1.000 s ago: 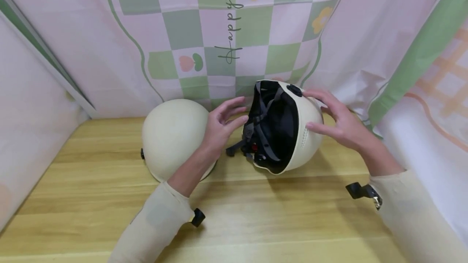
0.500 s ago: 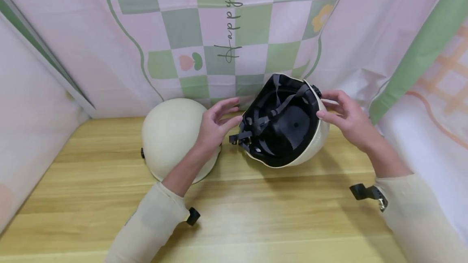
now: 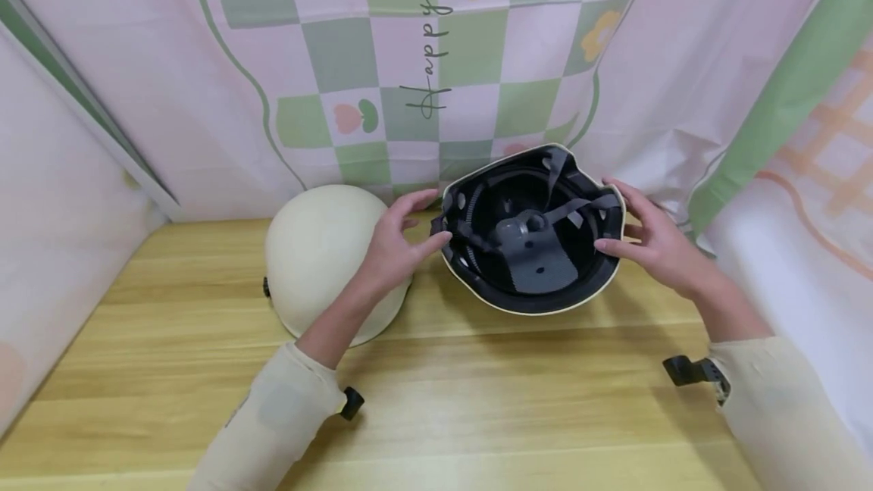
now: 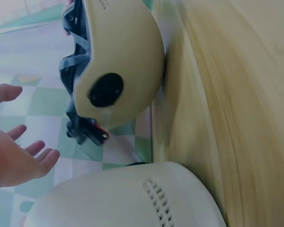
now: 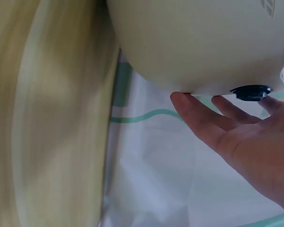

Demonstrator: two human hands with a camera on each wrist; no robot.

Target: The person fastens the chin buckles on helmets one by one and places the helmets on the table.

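Two cream helmets are in the head view. One helmet (image 3: 327, 248) rests dome up at the left. The other helmet (image 3: 535, 301) is tipped with its opening towards me, showing black padding, grey straps and a grey inner panel. My right hand (image 3: 655, 241) holds its right edge, thumb at the rim and fingers behind; in the right wrist view, fingertips (image 5: 180, 100) meet the shell near a black round knob (image 5: 251, 92). My left hand (image 3: 398, 241) is spread at its left edge, thumb over the rim in the head view; the left wrist view shows those fingers apart from the shell.
The helmets are on a wooden table (image 3: 477, 415). Behind them hangs a white and green checked curtain (image 3: 470, 44) with lettering. More white cloth (image 3: 805, 248) hangs at the right side, and another panel (image 3: 61, 173) at the left.
The right helmet has turned so its opening, which faced left, now faces me. My right hand has moved slightly right with it; my left hand has shifted a little left.
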